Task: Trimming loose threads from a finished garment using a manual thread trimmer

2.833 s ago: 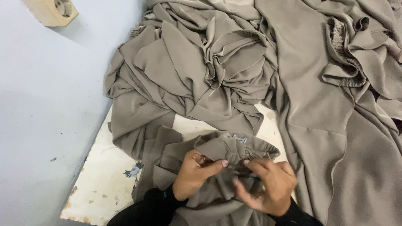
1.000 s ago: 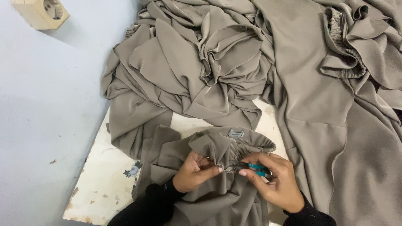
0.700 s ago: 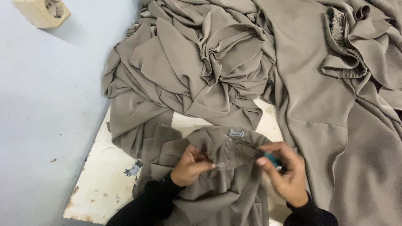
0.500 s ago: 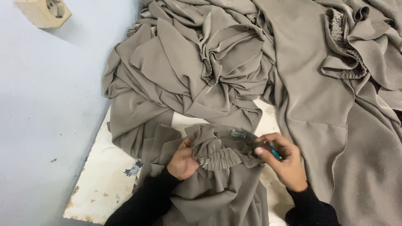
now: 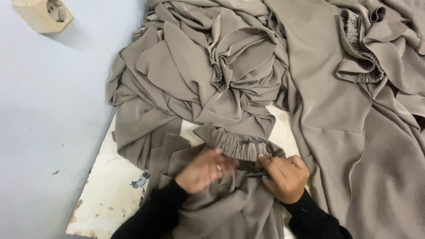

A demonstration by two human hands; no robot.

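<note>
Taupe fabric fills most of the view: beyond the pale wall (image 5: 40, 132) on the left, a crumpled heap (image 5: 208, 75) covers the tabletop's (image 5: 110, 194) far side, and the gathered elastic waistband (image 5: 234, 146) lies near its front edge between both hands. The left hand (image 5: 201, 170) is blurred, fingers loosely curled on the cloth just below the gathers; pressing flatter would steady the band. The right hand (image 5: 285, 177) is closed on the waistband's end, a small teal tool (image 5: 265, 177) barely showing, best worked in short, careful moves along the seam.

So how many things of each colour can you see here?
Grey-brown: 1 heap of cloth, with the gathered waistband under the left hand and right hand
Cream: 1 wall socket
White, flowered: 1 tabletop
Teal: 1 small tool, mostly hidden
Total: 4
</note>
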